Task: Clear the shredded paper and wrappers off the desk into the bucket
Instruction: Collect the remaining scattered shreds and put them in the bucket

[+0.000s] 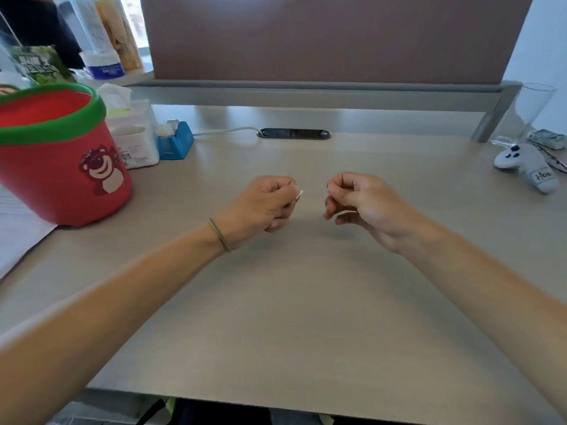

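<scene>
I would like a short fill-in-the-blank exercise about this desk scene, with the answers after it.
1. The bucket has a red body and a ____ rim.
2. The tape dispenser is ____ in colour.
3. The left hand and the right hand each pinch a white paper scrap above the ____.

Answers: green; blue; desk
</scene>
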Demonstrator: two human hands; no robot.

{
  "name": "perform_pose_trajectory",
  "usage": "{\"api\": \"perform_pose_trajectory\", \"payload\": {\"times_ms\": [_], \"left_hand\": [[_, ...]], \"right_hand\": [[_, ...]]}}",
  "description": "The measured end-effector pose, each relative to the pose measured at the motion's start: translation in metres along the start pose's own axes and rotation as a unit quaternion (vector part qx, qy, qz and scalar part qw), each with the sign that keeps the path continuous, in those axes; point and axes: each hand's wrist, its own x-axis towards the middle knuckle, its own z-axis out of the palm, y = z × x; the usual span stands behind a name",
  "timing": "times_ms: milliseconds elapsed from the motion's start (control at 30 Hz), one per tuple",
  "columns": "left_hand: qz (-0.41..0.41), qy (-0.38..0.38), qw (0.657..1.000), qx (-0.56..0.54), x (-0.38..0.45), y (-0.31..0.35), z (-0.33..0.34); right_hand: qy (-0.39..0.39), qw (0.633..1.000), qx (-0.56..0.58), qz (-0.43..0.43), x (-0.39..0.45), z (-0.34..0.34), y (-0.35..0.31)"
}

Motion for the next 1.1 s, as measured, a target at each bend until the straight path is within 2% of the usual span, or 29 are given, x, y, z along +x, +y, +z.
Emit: {"api": "perform_pose_trajectory", "payload": {"times_ms": [267, 400, 533, 633, 733, 867, 967, 1100], "left_hand": [[0.038, 0.141, 0.988, 0.044, -0.013, 0.061, -0.110], [0.048, 0.207, 0.976, 0.049, -0.028, 0.090, -0.169], [0.056, 0.239, 0.965, 0.088, -0.047, 0.105, -0.222], [0.026, 0.243, 0.953, 0.178, -0.060, 0.105, -0.263], [-0.032, 0.248, 0.918, 0.308, -0.071, 0.098, -0.302], [-0.085, 0.221, 0.841, 0.487, -0.078, 0.088, -0.336], [-0.096, 0.182, 0.789, 0.579, -0.081, 0.083, -0.353], [-0.098, 0.186, 0.771, 0.601, -0.083, 0.082, -0.363]], "right_hand": [[-0.079, 0.993, 0.056, -0.069, 0.067, 0.089, -0.081], [-0.098, 0.990, 0.042, -0.089, 0.098, 0.140, -0.117], [-0.094, 0.990, 0.023, -0.098, 0.120, 0.185, -0.150], [-0.101, 0.988, 0.014, -0.113, 0.129, 0.212, -0.169], [-0.114, 0.984, 0.002, -0.134, 0.136, 0.235, -0.179], [-0.125, 0.978, -0.039, -0.164, 0.145, 0.260, -0.184], [-0.128, 0.971, -0.073, -0.189, 0.150, 0.273, -0.188], [-0.118, 0.957, -0.135, -0.228, 0.158, 0.284, -0.196]]}}
